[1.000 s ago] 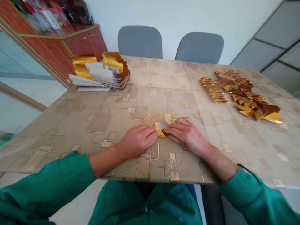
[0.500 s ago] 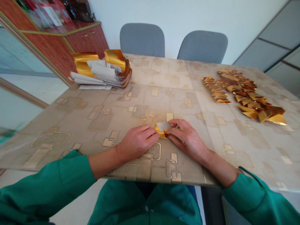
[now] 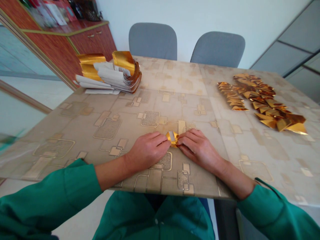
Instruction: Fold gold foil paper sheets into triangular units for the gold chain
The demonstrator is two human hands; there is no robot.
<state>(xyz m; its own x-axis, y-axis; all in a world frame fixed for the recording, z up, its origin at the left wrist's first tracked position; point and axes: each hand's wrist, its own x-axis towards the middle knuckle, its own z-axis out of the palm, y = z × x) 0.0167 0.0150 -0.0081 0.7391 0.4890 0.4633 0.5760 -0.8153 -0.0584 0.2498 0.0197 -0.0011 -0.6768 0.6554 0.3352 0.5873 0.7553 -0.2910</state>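
Note:
A small piece of gold foil paper, partly folded with a strip of its pale back showing, lies between my hands near the table's front edge. My left hand pinches its left end between thumb and fingers. At the right end, my right hand is closed on the paper, fingers bent over it. Both forearms lean on the table. The paper's two ends are hidden under my fingers.
A stack of gold and white paper sheets stands at the table's back left. Several folded gold paper pieces lie in rows at the right. Two grey chairs stand behind the patterned table.
The right side of the gold foil paper has been folded inward, so less pale back shows. My right fingers have closed down on it; my left hand has barely moved.

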